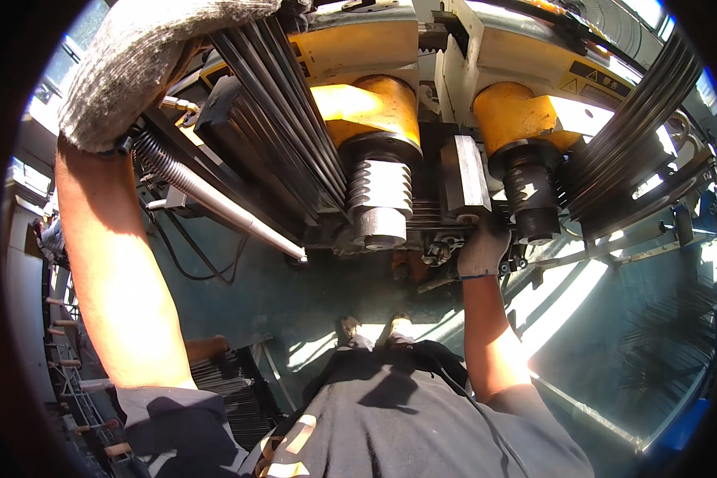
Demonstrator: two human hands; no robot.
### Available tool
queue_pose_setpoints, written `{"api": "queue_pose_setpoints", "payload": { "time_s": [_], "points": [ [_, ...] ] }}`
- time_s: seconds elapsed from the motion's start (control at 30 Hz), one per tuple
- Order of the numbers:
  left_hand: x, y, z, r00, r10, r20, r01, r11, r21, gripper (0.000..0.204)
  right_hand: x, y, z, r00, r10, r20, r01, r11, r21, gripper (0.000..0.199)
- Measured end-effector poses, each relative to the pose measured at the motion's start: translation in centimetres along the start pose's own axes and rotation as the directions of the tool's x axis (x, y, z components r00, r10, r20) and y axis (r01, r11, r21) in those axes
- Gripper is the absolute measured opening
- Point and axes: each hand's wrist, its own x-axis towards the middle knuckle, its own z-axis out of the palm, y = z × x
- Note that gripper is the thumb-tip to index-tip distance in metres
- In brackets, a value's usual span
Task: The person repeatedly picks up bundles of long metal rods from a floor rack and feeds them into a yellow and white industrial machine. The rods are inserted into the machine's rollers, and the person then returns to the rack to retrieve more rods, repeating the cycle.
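My left hand (155, 68), in a grey-white knit glove, is raised at the upper left. Its fingers curl over the upper end of a bundle of long dark metal rods (275, 111), and the fingertips are partly hidden. The rods slant down toward a ribbed metal roller (381, 195) below a yellow machine housing (374, 107). My right hand (486, 248), also gloved, reaches in under a grey metal block (466, 179) between the two rollers. Shadow and machine parts hide its fingers. A second, darker roller (532, 195) hangs just right of that hand.
Another fan of dark rods (633, 139) spreads at the right. A pale tube with a coiled sleeve (223, 215) slants below my left hand. Black cables (203, 275) loop beneath it. A stack of dark rods (231, 390) lies at the lower left, beside a rack with wooden handles (68, 362).
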Motion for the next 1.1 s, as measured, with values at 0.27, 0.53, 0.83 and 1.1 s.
{"api": "queue_pose_setpoints", "payload": {
  "time_s": [0.27, 0.53, 0.83, 1.1],
  "points": [
    [-0.1, 0.8, 0.3, 0.997, -0.069, -0.032, 0.068, 0.997, -0.045, 0.025, 0.3, 0.0, -1.6, 0.92, -0.328, 0.215, 0.392, 0.786, -0.478, 0.025],
    [0.1, 2.2, 1.7, 0.989, -0.121, -0.081, 0.109, 0.984, -0.138, 0.023, 0.5, -0.7, -1.7, 0.943, -0.226, 0.245, 0.306, 0.879, -0.366, 0.033],
    [1.5, 4.4, 3.3, 0.965, -0.191, -0.178, 0.122, 0.933, -0.34, 0.02, 0.6, -0.7, -2.0, 0.963, -0.176, 0.205, 0.24, 0.907, -0.345, 0.028],
    [-12.7, 9.8, 2.1, 0.88, 0.333, -0.338, -0.152, 0.873, 0.464, 0.017, -6.9, -1.6, -5.8, 0.966, -0.133, 0.22, 0.159, 0.982, -0.105, 0.039]
  ]
}}
